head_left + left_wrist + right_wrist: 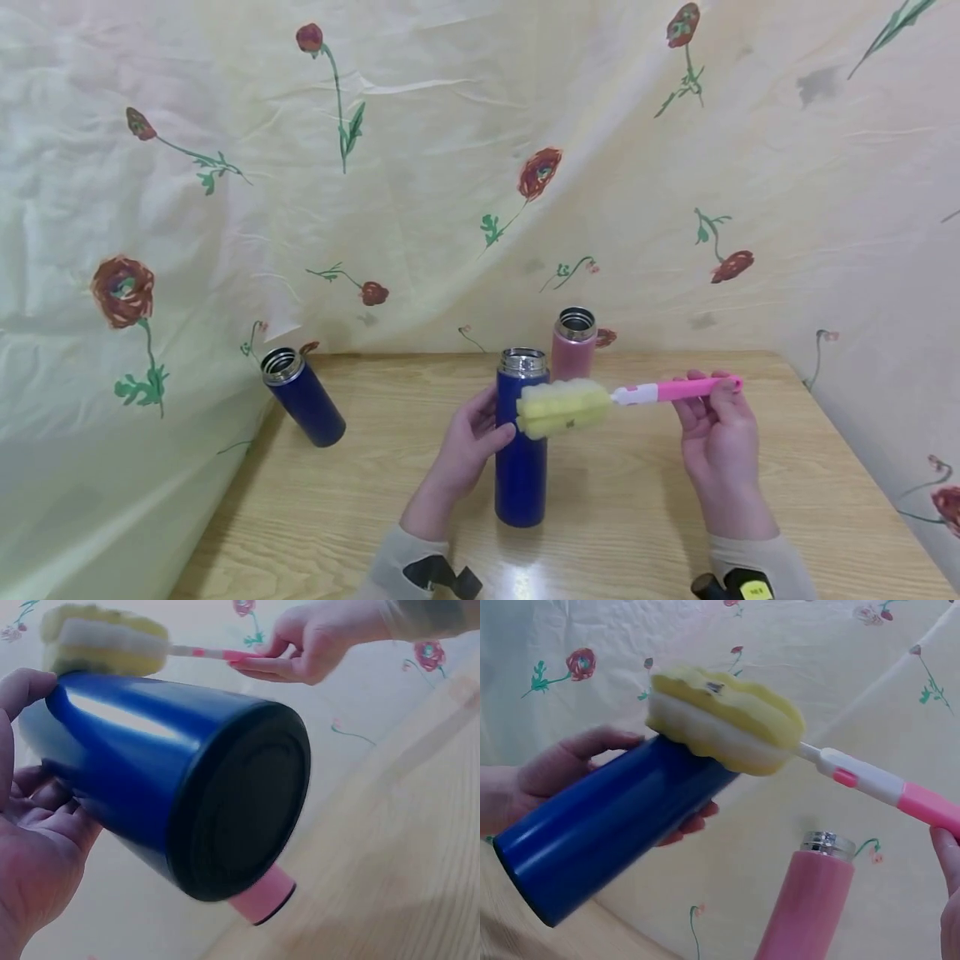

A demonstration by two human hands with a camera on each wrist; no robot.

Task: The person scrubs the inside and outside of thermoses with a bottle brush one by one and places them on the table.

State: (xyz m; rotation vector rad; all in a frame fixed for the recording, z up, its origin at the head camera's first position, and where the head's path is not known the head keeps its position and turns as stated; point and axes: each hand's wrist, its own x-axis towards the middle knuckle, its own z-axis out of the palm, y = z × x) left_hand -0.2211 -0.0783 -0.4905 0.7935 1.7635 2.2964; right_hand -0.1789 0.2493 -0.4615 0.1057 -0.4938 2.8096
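Note:
My left hand (468, 446) grips a tall blue thermos bottle (520, 479), its steel mouth uncovered at the top. In the left wrist view the black base of the blue bottle (244, 802) faces the camera. My right hand (722, 437) pinches the pink handle end of a bottle brush (693, 389), which lies level across the view. Its yellow and white sponge head (724, 724) overlaps the upper side of the blue bottle in all three views. Behind them stands a pink thermos bottle (572, 350), also uncapped and partly covered by the sponge head.
A second blue bottle (307, 404), uncapped, appears at the left of the wooden table (615, 517). A cream cloth (435, 167) printed with red flowers hangs behind the table and along its sides.

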